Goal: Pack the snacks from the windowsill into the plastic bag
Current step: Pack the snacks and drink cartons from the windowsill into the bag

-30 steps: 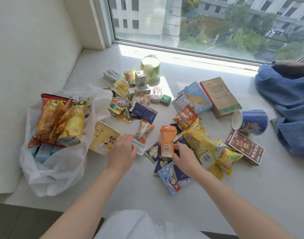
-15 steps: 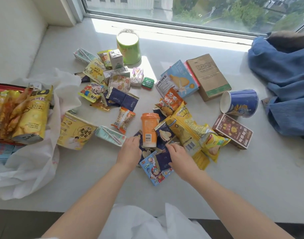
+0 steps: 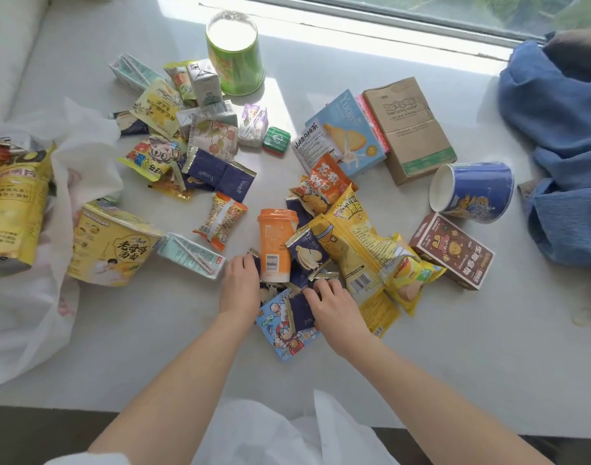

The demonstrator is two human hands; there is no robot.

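Only the one head view to go on, so here's how it looked from up there. Biggest worry was the orange drink cup (image 3: 276,245) standing upright right between my hands: I was digging at the small packets around its base, and any tug on one tucked under it would probably have tipped it over into the pile. Second worry was trying to scoop too many of those slippery navy foil packets (image 3: 303,312) at once; they overlap each other and the blue cartoon packet (image 3: 285,333), so I figured a few would slide out on the way over. And the plastic bag (image 3: 69,182) sat well off to the far left with its mouth slumped, a yellow chip bag (image 3: 14,209) already in it and a yellow noodle tub (image 3: 111,246) lying at the opening, so stuff could easily have landed beside it instead of in.

Pose-wise, both arms reached forward and converged on the near-centre pile. My left hand (image 3: 239,283) was palm down just left of the cup with its fingers curled on a dark packet edge. My right hand (image 3: 331,302) was palm down too, fingers bent and pinching at the navy packets. Most snacks lay scattered across the windowsill (image 3: 488,364).
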